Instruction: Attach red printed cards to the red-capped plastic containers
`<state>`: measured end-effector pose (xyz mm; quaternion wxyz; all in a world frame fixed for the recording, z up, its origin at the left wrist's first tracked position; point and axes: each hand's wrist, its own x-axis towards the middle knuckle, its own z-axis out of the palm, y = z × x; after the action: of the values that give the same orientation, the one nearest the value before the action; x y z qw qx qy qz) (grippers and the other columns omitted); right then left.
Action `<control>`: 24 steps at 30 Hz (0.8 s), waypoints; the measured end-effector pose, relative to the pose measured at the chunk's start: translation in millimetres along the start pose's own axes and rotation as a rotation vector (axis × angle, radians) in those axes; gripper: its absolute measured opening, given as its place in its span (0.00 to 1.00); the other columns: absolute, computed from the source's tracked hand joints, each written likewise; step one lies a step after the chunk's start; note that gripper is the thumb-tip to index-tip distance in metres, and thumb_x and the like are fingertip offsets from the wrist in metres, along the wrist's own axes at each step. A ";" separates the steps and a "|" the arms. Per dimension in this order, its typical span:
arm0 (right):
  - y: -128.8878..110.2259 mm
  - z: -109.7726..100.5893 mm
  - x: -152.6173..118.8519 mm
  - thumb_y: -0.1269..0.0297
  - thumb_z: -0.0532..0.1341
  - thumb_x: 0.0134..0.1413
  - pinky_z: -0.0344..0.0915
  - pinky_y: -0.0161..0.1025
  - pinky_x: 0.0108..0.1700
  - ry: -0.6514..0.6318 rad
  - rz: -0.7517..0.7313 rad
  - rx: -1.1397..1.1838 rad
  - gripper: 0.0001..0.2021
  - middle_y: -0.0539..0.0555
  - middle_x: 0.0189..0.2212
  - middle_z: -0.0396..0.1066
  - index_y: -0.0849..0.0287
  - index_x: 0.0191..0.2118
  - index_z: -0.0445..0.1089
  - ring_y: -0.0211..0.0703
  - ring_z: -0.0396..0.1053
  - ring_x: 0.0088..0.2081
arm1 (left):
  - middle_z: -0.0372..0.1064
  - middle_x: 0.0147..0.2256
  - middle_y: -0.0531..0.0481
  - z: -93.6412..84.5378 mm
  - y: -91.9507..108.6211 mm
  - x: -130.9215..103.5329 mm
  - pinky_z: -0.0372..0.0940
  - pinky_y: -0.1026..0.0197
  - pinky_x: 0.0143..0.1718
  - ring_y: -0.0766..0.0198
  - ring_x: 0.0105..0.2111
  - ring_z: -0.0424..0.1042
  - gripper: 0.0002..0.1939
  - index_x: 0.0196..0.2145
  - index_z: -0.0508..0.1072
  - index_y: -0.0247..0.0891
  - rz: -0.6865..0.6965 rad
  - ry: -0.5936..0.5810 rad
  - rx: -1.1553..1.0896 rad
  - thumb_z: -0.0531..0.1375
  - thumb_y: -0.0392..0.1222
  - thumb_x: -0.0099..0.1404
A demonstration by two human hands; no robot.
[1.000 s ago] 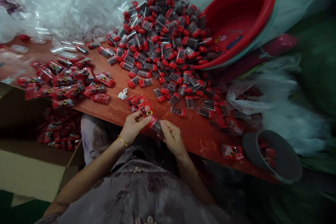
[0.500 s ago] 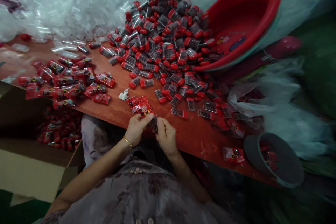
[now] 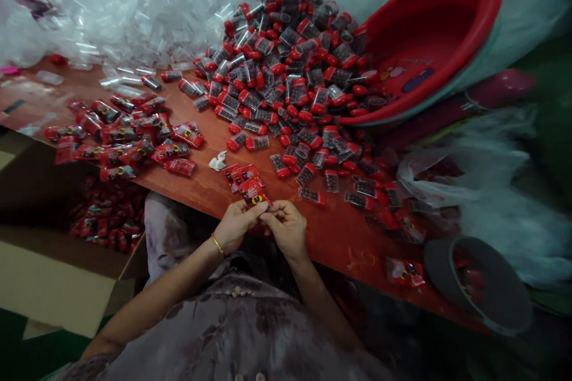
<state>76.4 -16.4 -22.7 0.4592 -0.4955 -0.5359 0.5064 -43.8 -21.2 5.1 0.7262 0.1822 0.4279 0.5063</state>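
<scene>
At the table's front edge my left hand [image 3: 238, 226] pinches a red printed packet [image 3: 252, 191] by its lower end. My right hand [image 3: 288, 230] meets it there, fingers closed on the packet's right corner. Two more red packets [image 3: 236, 174] lie on the orange table [image 3: 210, 190] just beyond. A crumpled white scrap [image 3: 218, 161] rests left of them. Behind is a large heap of clear tubes with red caps and dark contents [image 3: 286, 71]. Filled red packets [image 3: 120, 134] are piled to the left.
A red basin [image 3: 447, 18] leans at the back right. A grey bucket [image 3: 496, 292] stands at the right edge near a plastic bag [image 3: 496, 202]. Clear empty tubes [image 3: 134, 18] cover the back left. An open cardboard box [image 3: 53, 280] with red packets is below left.
The dark-filled tube seen between my hands is now out of sight. My fingers have come together at the packet's lower end. The whole view has shifted slightly.
</scene>
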 end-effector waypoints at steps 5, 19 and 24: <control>4.3 -1.2 10.2 0.53 0.66 0.43 0.59 0.32 0.25 0.025 -0.281 -0.421 0.14 0.45 0.18 0.62 0.57 0.26 0.64 0.34 0.61 0.20 | 0.74 0.26 0.47 -21.5 14.8 -12.8 0.68 0.63 0.30 0.65 0.25 0.73 0.20 0.28 0.74 0.32 -0.205 0.019 0.040 0.72 0.47 0.41; 33.0 -67.3 23.4 0.55 0.55 0.59 0.55 0.37 0.31 0.325 -0.128 -1.315 0.18 0.57 0.34 0.66 0.58 0.49 0.70 0.43 0.64 0.32 | 0.75 0.33 0.49 -149.8 53.0 -34.4 0.68 0.57 0.42 0.62 0.34 0.74 0.13 0.34 0.72 0.39 0.524 0.870 0.048 0.58 0.52 0.60; 43.0 -67.5 22.5 0.56 0.54 0.59 0.57 0.37 0.35 0.333 -0.274 -1.249 0.17 0.55 0.32 0.66 0.58 0.47 0.71 0.43 0.65 0.34 | 0.73 0.47 0.45 -51.1 20.7 24.3 0.56 0.48 0.56 0.52 0.50 0.68 0.12 0.38 0.77 0.42 0.737 0.341 1.224 0.60 0.46 0.58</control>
<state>144.4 11.8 -61.4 0.2223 -0.6677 -0.7090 -0.0461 -94.0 0.6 -20.1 0.2004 0.6059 0.6521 0.4092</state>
